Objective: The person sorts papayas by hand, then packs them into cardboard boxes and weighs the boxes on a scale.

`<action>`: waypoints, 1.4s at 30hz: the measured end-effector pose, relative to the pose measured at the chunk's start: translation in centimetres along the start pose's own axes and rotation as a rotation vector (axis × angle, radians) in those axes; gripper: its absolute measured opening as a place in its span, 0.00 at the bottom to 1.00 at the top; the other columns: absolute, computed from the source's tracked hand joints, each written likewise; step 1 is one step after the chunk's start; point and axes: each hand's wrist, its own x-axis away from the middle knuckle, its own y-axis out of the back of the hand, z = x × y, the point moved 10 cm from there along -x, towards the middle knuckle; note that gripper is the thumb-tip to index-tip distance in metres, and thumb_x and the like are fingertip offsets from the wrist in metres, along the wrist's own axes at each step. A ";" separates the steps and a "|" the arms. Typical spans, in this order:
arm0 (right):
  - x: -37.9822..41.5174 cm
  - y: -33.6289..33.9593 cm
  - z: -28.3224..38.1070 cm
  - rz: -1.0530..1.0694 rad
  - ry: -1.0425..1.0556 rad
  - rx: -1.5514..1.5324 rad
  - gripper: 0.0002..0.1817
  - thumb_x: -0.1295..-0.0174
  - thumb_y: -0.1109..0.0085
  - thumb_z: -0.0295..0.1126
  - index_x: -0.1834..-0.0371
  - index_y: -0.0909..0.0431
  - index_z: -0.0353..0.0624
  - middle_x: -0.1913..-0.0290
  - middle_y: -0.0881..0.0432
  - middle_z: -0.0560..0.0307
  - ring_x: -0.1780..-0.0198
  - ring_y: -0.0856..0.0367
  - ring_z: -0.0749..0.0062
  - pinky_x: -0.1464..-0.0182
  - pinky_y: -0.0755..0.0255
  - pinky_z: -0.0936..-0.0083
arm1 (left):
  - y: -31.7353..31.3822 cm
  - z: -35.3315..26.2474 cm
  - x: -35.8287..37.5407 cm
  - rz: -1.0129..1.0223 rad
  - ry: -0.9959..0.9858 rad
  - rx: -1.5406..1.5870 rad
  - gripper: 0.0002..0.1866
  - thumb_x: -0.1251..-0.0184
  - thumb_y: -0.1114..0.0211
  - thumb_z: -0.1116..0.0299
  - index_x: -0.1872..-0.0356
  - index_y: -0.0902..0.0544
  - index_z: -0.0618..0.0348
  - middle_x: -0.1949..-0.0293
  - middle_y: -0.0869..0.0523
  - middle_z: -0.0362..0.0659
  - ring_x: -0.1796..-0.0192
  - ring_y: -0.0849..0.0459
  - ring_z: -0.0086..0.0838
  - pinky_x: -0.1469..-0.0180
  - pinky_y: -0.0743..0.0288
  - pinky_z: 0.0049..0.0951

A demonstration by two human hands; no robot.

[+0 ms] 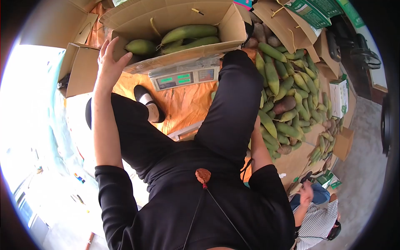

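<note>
My left hand (111, 62) is at the left end of an open cardboard box (179, 62), its fingers apart and nothing held in them. Inside the box lie several long green radishes (189, 34). Under the box is a scale (183, 78) with a lit green display. My right arm reaches down beside my right knee, toward a large pile of green radishes (287, 89). Only a small part of my right hand (256, 125) shows at the pile's near edge; its fingers are hidden behind my leg.
Another cardboard box (81, 68) stands at the left. Open boxes (287, 31) are at the upper right, and a white-and-green carton (339, 98) is right of the pile. A person in a striped shirt (318, 223) is at the lower right. Orange sheeting (129, 85) covers the floor.
</note>
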 end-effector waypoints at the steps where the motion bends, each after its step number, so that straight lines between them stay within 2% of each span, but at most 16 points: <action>1: -0.4 0.0 -0.1 0.001 0.003 0.001 0.10 0.36 0.47 0.30 0.57 0.21 0.37 0.63 0.15 0.52 0.62 0.17 0.66 0.58 0.25 0.71 | 0.0 0.2 -0.1 -0.003 0.002 0.000 0.36 0.44 0.29 0.58 0.33 0.31 0.47 0.28 0.40 0.53 0.27 0.44 0.47 0.28 0.45 0.44; 3: -0.7 0.6 -2.0 -0.029 -0.159 0.241 0.12 0.36 0.48 0.31 0.54 0.22 0.39 0.59 0.15 0.46 0.58 0.17 0.54 0.54 0.25 0.65 | -0.2 0.6 -0.1 0.002 0.000 -0.013 0.35 0.43 0.30 0.58 0.33 0.31 0.47 0.28 0.40 0.52 0.27 0.43 0.47 0.28 0.45 0.44; 4: -1.0 0.1 -3.4 -0.028 -0.159 0.242 0.12 0.36 0.48 0.31 0.54 0.22 0.39 0.59 0.15 0.46 0.58 0.17 0.54 0.54 0.25 0.65 | -0.1 0.5 -0.1 0.001 0.001 -0.012 0.35 0.43 0.30 0.58 0.33 0.31 0.47 0.28 0.40 0.52 0.27 0.43 0.47 0.28 0.45 0.44; 6: -2.1 -1.1 -5.9 -0.151 0.045 0.342 0.13 0.36 0.51 0.32 0.51 0.22 0.41 0.56 0.17 0.43 0.55 0.19 0.45 0.52 0.26 0.61 | 0.0 0.1 0.1 0.000 0.003 -0.012 0.35 0.43 0.30 0.59 0.33 0.31 0.47 0.28 0.40 0.52 0.27 0.43 0.48 0.28 0.45 0.44; 10: -2.7 -1.3 -5.3 -0.132 0.095 0.308 0.15 0.34 0.53 0.32 0.47 0.24 0.41 0.52 0.18 0.43 0.50 0.19 0.47 0.50 0.27 0.61 | -0.1 0.1 0.2 -0.004 0.001 -0.017 0.35 0.43 0.30 0.59 0.32 0.31 0.47 0.28 0.40 0.52 0.27 0.43 0.48 0.28 0.45 0.44; 13: -3.7 -2.4 -4.3 -0.030 0.038 0.277 0.19 0.32 0.57 0.35 0.44 0.26 0.39 0.48 0.19 0.46 0.47 0.21 0.50 0.50 0.28 0.62 | -0.1 -0.1 0.0 -0.006 -0.016 -0.044 0.35 0.44 0.30 0.60 0.33 0.31 0.47 0.28 0.40 0.52 0.27 0.43 0.48 0.28 0.45 0.45; 21: -1.8 -4.9 -8.5 -0.042 -0.786 -0.795 0.25 0.30 0.62 0.47 0.45 0.25 0.40 0.49 0.19 0.53 0.53 0.20 0.58 0.54 0.28 0.65 | -0.3 -0.6 0.4 0.009 0.018 -0.067 0.36 0.46 0.29 0.63 0.33 0.31 0.47 0.28 0.40 0.51 0.27 0.45 0.49 0.28 0.44 0.46; 22: -1.2 -4.4 -8.8 -0.045 -0.781 -0.796 0.25 0.30 0.62 0.47 0.45 0.25 0.40 0.49 0.19 0.53 0.53 0.20 0.58 0.54 0.28 0.65 | -0.3 -0.6 0.4 0.010 0.012 -0.088 0.36 0.46 0.29 0.63 0.33 0.31 0.48 0.28 0.41 0.51 0.27 0.45 0.49 0.28 0.44 0.45; 24: -1.0 -3.8 -7.9 -0.041 -0.655 -1.120 0.19 0.32 0.55 0.39 0.47 0.27 0.37 0.51 0.19 0.53 0.54 0.20 0.60 0.53 0.28 0.65 | -0.3 -0.9 0.5 0.011 0.005 -0.106 0.36 0.47 0.28 0.63 0.33 0.31 0.49 0.28 0.41 0.51 0.27 0.44 0.48 0.28 0.43 0.44; 25: -1.3 -4.1 -5.1 -0.041 -0.648 -1.123 0.19 0.32 0.55 0.39 0.47 0.27 0.37 0.51 0.19 0.53 0.54 0.20 0.60 0.53 0.28 0.65 | -0.1 -0.9 0.5 0.005 0.003 -0.106 0.36 0.47 0.28 0.63 0.33 0.31 0.49 0.28 0.41 0.51 0.27 0.44 0.48 0.28 0.43 0.44; 27: -2.2 1.1 1.1 -0.135 -0.379 -0.855 0.18 0.38 0.48 0.31 0.47 0.27 0.36 0.52 0.20 0.54 0.53 0.21 0.63 0.51 0.28 0.67 | -0.4 -1.0 0.6 0.021 -0.011 -0.126 0.36 0.47 0.28 0.63 0.34 0.30 0.49 0.28 0.41 0.51 0.27 0.44 0.49 0.28 0.43 0.44; 29: -0.6 9.5 4.3 -0.227 -0.124 -0.573 0.20 0.44 0.42 0.23 0.47 0.28 0.35 0.53 0.20 0.55 0.53 0.22 0.67 0.48 0.29 0.70 | -0.3 -1.2 0.6 0.020 -0.008 -0.118 0.36 0.48 0.28 0.64 0.34 0.30 0.49 0.28 0.41 0.51 0.27 0.44 0.49 0.28 0.43 0.44; 30: -0.1 11.2 8.5 -0.270 0.000 -0.428 0.22 0.47 0.38 0.19 0.46 0.29 0.35 0.54 0.21 0.55 0.53 0.22 0.69 0.47 0.29 0.71 | -0.3 -1.2 0.6 0.018 -0.013 -0.122 0.36 0.48 0.27 0.64 0.34 0.30 0.50 0.28 0.41 0.52 0.27 0.44 0.50 0.28 0.43 0.45; 35: -1.7 22.4 20.9 -0.341 0.160 -0.558 0.25 0.42 0.38 0.19 0.41 0.34 0.35 0.47 0.24 0.54 0.46 0.25 0.73 0.42 0.32 0.76 | -0.3 -1.5 0.6 0.010 -0.025 -0.117 0.36 0.49 0.27 0.64 0.35 0.29 0.50 0.28 0.41 0.53 0.27 0.45 0.50 0.28 0.43 0.45; 39: 0.0 29.8 35.1 -0.430 0.538 -0.671 0.27 0.39 0.39 0.20 0.38 0.37 0.33 0.43 0.26 0.50 0.42 0.26 0.69 0.37 0.34 0.73 | -0.4 -1.4 0.5 0.011 -0.029 -0.112 0.36 0.49 0.27 0.63 0.35 0.29 0.49 0.29 0.41 0.55 0.27 0.45 0.51 0.28 0.44 0.46; 42: 0.9 31.4 44.2 -0.438 0.814 -0.673 0.26 0.40 0.40 0.18 0.38 0.35 0.34 0.43 0.24 0.50 0.42 0.25 0.68 0.36 0.35 0.69 | -0.4 -1.3 0.4 0.015 -0.025 -0.116 0.37 0.50 0.26 0.62 0.35 0.29 0.48 0.28 0.41 0.55 0.27 0.46 0.51 0.28 0.44 0.46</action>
